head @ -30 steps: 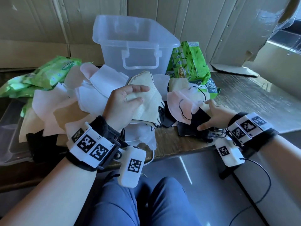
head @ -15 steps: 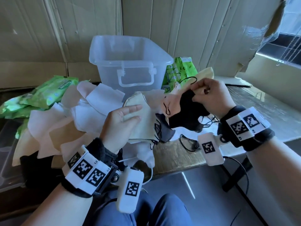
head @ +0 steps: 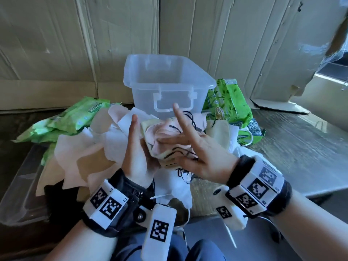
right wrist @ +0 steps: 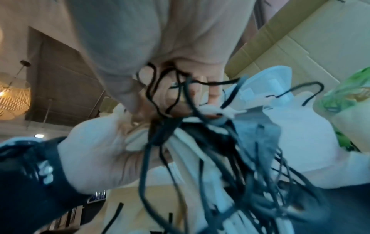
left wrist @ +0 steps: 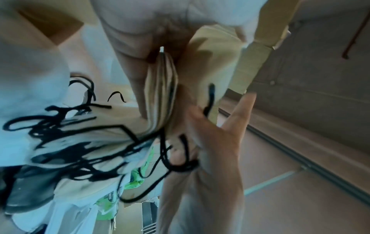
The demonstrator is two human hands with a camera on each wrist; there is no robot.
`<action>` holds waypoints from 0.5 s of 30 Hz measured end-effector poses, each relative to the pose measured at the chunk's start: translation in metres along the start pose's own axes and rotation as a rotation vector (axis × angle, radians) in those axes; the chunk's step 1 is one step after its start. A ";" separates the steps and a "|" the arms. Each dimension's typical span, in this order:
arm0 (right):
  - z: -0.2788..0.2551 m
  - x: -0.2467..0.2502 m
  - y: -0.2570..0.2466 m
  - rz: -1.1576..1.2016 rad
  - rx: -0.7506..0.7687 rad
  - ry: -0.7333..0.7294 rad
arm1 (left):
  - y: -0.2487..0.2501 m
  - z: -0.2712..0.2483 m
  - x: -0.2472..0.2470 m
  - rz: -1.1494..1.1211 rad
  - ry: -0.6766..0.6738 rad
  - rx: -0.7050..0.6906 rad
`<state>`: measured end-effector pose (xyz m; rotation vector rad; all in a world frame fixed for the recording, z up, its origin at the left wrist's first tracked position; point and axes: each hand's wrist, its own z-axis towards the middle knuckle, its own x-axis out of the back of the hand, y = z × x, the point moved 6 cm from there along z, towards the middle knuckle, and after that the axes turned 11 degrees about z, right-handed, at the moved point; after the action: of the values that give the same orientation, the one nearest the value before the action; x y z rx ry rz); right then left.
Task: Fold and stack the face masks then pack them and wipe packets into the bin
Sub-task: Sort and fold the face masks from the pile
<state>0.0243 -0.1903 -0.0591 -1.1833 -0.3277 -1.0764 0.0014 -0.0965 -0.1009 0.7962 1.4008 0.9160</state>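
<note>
Cardboard walls stand behind the wooden surface (head: 293, 140), and the clear bin (head: 165, 80) sits at the back with nothing in it that I can see. I hold a small stack of face masks (head: 165, 144) up between both palms, so the edges line up and the stack stays flat. My left hand (head: 135, 159) is open and straight, pressing the stack's left side. My right hand (head: 195, 155) presses the other side with fingers spread wide (black ear loops (left wrist: 180, 158) tangle round them). The stack is just in front of the bin. More loose masks (head: 84, 155) lie in a pile below my hands. Green wipe packets (head: 227, 102) wait on both sides of the bin.
</note>
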 end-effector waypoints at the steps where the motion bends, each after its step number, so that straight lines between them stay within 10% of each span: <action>1: -0.001 0.000 0.001 0.044 -0.016 -0.021 | 0.000 -0.001 -0.002 -0.054 -0.039 0.026; 8: -0.001 0.018 0.019 0.346 -0.109 0.164 | 0.004 0.000 0.004 -0.031 0.119 -0.098; 15: 0.009 0.032 0.030 0.100 -0.246 0.257 | -0.005 0.000 0.023 0.363 0.360 -0.040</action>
<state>0.0677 -0.1990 -0.0505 -1.2458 0.0648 -1.1889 0.0009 -0.0781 -0.1157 0.9031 1.5670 1.4191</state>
